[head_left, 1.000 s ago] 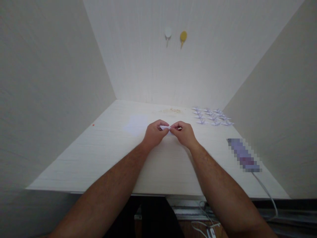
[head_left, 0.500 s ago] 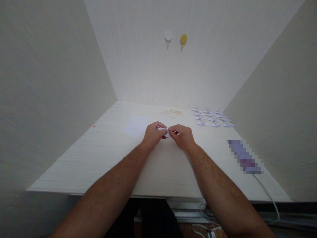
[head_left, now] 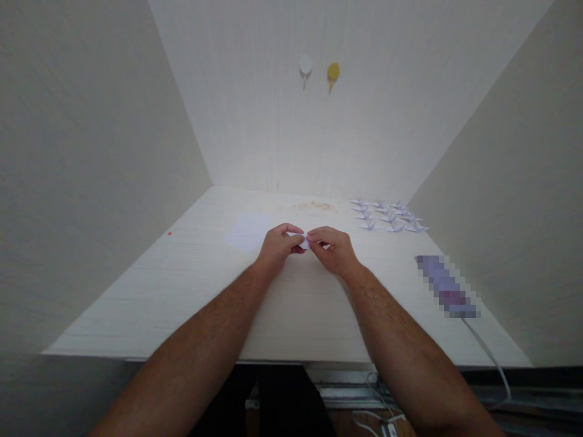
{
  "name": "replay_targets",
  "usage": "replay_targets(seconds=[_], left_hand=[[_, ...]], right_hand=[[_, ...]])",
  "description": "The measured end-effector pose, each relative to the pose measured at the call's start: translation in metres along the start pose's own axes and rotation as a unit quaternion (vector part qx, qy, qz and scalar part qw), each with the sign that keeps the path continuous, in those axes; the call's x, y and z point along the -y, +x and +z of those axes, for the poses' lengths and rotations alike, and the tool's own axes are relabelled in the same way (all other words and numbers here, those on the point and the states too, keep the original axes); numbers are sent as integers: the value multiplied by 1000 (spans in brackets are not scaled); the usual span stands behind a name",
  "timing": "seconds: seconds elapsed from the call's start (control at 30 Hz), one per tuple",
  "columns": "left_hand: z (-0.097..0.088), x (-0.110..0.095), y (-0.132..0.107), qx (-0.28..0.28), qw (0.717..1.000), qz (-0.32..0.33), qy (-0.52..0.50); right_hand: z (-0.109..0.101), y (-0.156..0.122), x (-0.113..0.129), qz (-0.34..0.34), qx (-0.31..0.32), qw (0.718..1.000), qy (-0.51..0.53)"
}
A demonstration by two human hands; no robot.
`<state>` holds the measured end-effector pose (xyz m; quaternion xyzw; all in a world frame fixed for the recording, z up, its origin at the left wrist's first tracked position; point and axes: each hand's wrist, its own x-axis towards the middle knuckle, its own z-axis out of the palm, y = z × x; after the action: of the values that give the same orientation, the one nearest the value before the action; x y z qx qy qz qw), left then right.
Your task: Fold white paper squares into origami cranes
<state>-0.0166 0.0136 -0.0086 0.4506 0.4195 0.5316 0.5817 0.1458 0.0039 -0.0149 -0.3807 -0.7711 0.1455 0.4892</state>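
Note:
Over the middle of the white table [head_left: 191,303], a small folded piece of white paper [head_left: 305,244] is held between my two hands. My left hand [head_left: 279,246] pinches its left side, thumb on top and fingers behind and below. The fingertips and thumb of my right hand [head_left: 334,246] close on its right edge. Most of the paper is covered by my fingers, so its folded shape cannot be made out. Behind and to the right, several folded paper cranes [head_left: 392,226] stand in rows on the table.
White paper sheets [head_left: 248,230] lie left of my left hand. A blurred-out flat device [head_left: 441,285] with a cable [head_left: 489,349] is at the right. A small red dot [head_left: 170,233] marks the left edge. White [head_left: 305,65] and yellow [head_left: 334,71] hooks hang on the back wall.
My right fingers have come in closer on the paper, and the hands are slightly nearer each other. The whole view has shifted a little.

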Motion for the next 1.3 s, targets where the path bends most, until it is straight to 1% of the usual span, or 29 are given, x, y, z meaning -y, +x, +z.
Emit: replay_targets(seconds=[0.07,0.13,0.17,0.23,0.33,0.37,0.43,0.6,0.87,1.13,1.3], left_hand=[[0,0,0,5,1000,2,-1],[0,0,0,7,1000,6,4],[0,-1,0,8,1000,9,8],[0,-1,0,12,1000,17,16],[0,-1,-1,20,999,31,27],[0,-1,-1,21,999,35,30],[1,-2,-2,19,998,43,37],[3,-5,-5,-3,996,51,70],[1,-2,-2,-7,995,56,81],[2,-8,-6,-17,984,79,162],[1,-9,-6,-35,971,104,211]], right_hand=[[1,1,2,-6,-5,1000,5],[2,2,4,6,-15,1000,15],[3,2,5,26,-23,999,24],[5,3,7,94,-38,993,55],[6,4,8,202,-40,971,124],[7,5,8,224,-38,963,144],[7,5,9,247,-37,953,174],[6,7,12,256,-47,944,203],[9,6,8,267,-47,932,239],[10,7,10,277,-57,933,224],[11,8,11,290,-58,916,271]])
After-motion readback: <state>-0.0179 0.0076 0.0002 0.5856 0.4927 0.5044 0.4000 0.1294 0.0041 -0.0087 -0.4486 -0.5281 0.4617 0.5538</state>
